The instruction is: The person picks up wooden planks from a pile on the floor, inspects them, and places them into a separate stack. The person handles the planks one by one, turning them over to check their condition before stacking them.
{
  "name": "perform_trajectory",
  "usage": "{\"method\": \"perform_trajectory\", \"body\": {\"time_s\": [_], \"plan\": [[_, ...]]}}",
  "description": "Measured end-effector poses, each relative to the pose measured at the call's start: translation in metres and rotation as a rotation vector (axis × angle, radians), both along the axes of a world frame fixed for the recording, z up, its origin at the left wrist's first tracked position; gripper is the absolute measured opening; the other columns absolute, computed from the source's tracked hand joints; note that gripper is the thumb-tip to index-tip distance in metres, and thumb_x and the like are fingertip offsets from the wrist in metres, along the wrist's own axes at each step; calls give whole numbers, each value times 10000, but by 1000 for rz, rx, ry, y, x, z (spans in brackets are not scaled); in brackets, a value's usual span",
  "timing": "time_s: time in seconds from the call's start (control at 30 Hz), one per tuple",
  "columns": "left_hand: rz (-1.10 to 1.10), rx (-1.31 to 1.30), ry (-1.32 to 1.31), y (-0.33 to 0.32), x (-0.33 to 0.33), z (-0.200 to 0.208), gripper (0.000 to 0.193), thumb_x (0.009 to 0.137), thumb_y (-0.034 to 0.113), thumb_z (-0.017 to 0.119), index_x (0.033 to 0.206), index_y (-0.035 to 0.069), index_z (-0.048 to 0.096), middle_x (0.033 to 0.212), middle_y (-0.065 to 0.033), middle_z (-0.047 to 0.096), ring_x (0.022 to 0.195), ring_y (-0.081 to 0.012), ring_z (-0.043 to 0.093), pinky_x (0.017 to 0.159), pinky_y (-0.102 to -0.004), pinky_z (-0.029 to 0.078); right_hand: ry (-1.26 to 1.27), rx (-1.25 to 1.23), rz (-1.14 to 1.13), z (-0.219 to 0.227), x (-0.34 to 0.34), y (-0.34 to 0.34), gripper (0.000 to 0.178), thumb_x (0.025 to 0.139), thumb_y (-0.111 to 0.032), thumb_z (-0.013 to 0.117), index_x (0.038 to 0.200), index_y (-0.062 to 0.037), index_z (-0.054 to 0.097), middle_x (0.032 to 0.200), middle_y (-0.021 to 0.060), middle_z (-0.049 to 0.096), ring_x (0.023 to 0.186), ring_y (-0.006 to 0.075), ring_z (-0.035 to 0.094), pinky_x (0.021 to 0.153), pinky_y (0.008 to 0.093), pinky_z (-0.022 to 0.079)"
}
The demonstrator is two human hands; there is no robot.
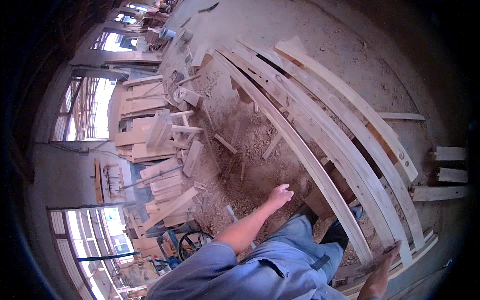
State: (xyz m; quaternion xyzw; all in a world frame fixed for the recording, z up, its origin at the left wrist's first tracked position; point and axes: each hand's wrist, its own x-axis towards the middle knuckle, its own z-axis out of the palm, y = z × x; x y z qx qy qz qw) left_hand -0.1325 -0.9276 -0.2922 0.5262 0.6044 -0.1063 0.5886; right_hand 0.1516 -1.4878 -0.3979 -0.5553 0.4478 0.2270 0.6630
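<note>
My left hand hangs in the air over the sawdust-covered floor, fingers loosely apart and holding nothing. It is near the closest of several long wooden planks that lie side by side across the floor. My right hand rests at the lower right on the near end of one of these planks; the fingers press on the wood, and whether they grip it is unclear. My legs in grey-blue trousers and dark shoes stand between the two hands.
Stacks of short boards and offcuts pile up at the left by the windows. A machine with a dark wheel stands at the lower left. Short wood blocks lie at the right. Loose sticks and sawdust litter the floor.
</note>
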Motion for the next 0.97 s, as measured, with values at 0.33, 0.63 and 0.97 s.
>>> {"method": "perform_trajectory", "body": {"time_s": [0.33, 0.63, 0.97], "plan": [[-595, 512, -68, 11, 142, 16, 479, 850, 203, 608, 1276, -7, 543, 1086, -201, 643, 1080, -337, 591, 947, -413, 458, 155, -48, 339, 2, -50, -19, 505, 864, -620, 582, 990, -132, 599, 650, -25, 522, 534, 120, 495, 458, 281, 387], [-1689, 820, 135, 26, 227, -23, 348, 872, 322, 539, 1076, 73, 671, 1122, -148, 642, 1106, -303, 555, 1078, -511, 287, -122, -118, -67, 35, -39, -17, 478, 929, -479, 575, 1171, -67, 590, 1030, 63, 643, 918, 190, 600, 781, 326, 455], [-2006, 396, 514, 15, 259, -9, 567, 864, 447, 504, 1174, -9, 641, 1293, -184, 591, 1253, -273, 514, 1108, -438, 289, -25, -92, 61, -85, -10, -160, 631, 862, -517, 635, 1313, -93, 516, 1155, 65, 603, 953, 173, 542, 770, 384, 423]]}}
